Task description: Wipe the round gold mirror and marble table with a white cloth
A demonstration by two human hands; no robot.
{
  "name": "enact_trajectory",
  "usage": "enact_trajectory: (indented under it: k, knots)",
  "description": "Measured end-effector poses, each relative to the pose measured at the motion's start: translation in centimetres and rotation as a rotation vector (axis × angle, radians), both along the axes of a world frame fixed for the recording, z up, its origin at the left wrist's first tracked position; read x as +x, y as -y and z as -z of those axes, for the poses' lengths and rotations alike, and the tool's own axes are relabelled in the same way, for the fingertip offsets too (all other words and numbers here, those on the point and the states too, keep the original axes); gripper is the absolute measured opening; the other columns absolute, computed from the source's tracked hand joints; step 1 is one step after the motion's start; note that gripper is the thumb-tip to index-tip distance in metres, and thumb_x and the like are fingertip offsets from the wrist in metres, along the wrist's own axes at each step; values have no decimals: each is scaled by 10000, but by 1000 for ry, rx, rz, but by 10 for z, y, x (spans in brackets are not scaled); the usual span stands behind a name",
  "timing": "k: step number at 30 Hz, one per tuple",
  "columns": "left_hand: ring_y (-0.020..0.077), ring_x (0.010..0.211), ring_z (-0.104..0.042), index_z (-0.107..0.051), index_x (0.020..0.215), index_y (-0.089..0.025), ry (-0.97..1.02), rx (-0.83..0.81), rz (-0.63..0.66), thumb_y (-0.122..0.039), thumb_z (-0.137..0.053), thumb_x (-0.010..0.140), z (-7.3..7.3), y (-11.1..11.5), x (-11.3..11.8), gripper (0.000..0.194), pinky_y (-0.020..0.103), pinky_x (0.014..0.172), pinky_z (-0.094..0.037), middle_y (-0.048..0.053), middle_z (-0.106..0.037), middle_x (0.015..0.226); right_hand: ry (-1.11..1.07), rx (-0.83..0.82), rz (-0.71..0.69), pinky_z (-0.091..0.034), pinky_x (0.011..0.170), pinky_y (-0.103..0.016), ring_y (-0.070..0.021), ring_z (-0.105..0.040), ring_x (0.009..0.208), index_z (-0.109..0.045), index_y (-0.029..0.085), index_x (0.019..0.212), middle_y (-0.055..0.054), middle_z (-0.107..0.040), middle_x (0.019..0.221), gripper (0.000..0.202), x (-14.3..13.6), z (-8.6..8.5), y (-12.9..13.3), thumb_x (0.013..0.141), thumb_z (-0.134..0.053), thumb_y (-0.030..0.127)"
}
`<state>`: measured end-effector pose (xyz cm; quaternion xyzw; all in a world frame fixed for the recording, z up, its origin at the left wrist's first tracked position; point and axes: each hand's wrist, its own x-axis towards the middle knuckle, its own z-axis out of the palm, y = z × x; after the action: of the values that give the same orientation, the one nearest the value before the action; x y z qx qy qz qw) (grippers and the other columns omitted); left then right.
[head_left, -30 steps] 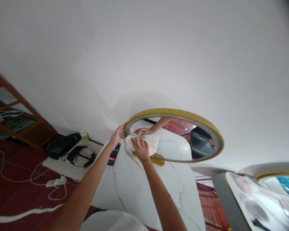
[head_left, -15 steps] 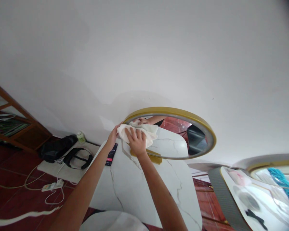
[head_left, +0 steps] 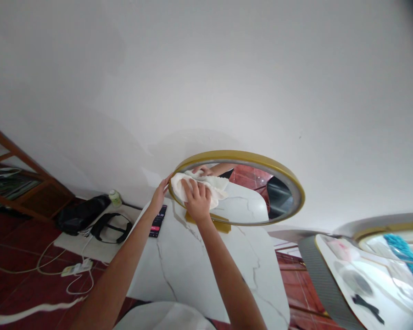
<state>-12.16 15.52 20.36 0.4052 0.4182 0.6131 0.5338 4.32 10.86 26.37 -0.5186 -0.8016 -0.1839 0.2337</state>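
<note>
One gold-framed mirror (head_left: 248, 199), raised on gold base (head_left: 222, 226) upon marble-patterned desk (head_left: 192, 270), close to wall (head_left: 206, 68).
Right hand (head_left: 198, 201): holding white cloth (head_left: 218, 194) with fingers spread across it, pressed to the left end of the mirror face, probably for even contact. Left hand (head_left: 159, 196): fingers at the mirror's left edge, just beside the cloth, likely as a steadying brace against the push; far side hidden, tightness of grip not possible to judge. Gold base set under the lower edge, presumably for stability. Smartphone (head_left: 159, 219) lying lit side up on the desk, left of the base, perhaps for a screen in easy sight.
</note>
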Motion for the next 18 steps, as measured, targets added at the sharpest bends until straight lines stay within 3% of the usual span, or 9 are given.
enact_trajectory:
  k: [7,11,15,18]
  knots:
    - [201,1333,-365,-550,1271,-232,-31,53,6,-465,-349,915,-7,4,5,470,364,1107,-283,7,-487,1388,80,-346,-33,-335,987,-467,-268,-356,1246,-212,359,1446,-15,-357,1466,580,9,66,2,916,-413,237]
    - [186,1341,-352,-552,1265,-240,-12,51,-41,-467,-345,909,-4,4,10,470,340,1114,-263,2,-478,1396,36,-521,20,-350,994,-420,-205,-393,1231,-336,394,1380,-1,-415,1425,564,28,104,15,879,-472,174]
    - [161,1341,-347,-492,1305,-295,-18,4,-155,-435,-394,904,12,6,16,436,326,1114,-246,-27,-438,1427,-116,-631,230,-363,961,-445,-238,-493,1148,-536,324,1227,-52,-516,1325,524,68,144,57,754,-565,100]
    - [127,1310,-388,-492,1272,-364,77,-217,-202,-388,-398,917,34,13,25,368,296,1097,-258,-64,-492,1375,-335,-660,489,-415,876,-443,-292,-548,1087,-587,268,1163,-102,-553,1258,472,106,173,94,703,-593,162]
